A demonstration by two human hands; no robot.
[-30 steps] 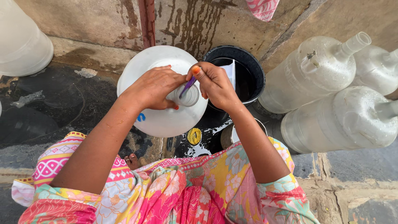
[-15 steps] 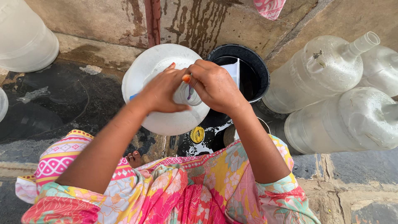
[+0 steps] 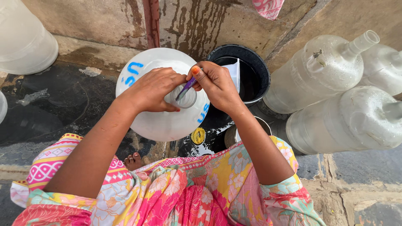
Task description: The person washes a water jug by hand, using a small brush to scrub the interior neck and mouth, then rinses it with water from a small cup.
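A large translucent white water jug (image 3: 161, 121) with blue markings stands upright below me, seen from above. My left hand (image 3: 153, 90) grips the jug's neck at its mouth. My right hand (image 3: 213, 83) pinches a thin purple handle (image 3: 185, 88) whose lower end goes down into the jug's mouth. The thumbnail of that hand is orange. What sits at the handle's lower end is hidden inside the neck.
A black bucket (image 3: 255, 62) of water with a white scoop (image 3: 234, 73) stands just beyond the jug against a stained wall. Three more jugs lie on their sides at right (image 3: 322, 71). Another jug (image 3: 23, 39) sits top left. A yellow round object (image 3: 198, 135) lies on wet ground.
The view has shifted slightly, so the jug sits lower and blue markings show. Both hands stay at the jug's mouth with the purple handle.
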